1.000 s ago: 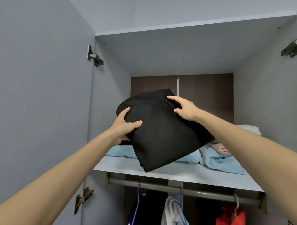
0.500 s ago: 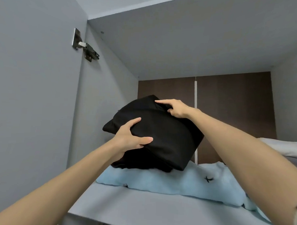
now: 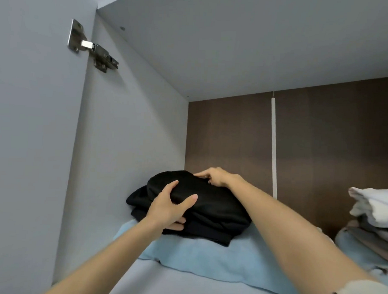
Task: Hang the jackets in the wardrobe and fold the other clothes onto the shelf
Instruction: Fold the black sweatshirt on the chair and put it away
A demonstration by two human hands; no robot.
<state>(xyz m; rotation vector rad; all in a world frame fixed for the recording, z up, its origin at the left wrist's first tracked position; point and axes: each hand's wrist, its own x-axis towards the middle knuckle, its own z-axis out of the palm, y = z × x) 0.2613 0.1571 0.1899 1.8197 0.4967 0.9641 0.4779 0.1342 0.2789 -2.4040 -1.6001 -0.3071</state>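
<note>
Left hand (image 3: 170, 209) clamps folded black garment (image 3: 215, 206), thumb over, fingers under, likely so folds hold; right hand (image 3: 217, 176) grips far edge, seating it on light-blue cloth (image 3: 206, 257).

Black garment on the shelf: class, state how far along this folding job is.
Done: folded stack and blue cloth lie on the shelf. In hand: the black garment, folded, sits on the blue cloth, left hand and right hand gripping it. Left: release it; jackets are out of view.
</note>
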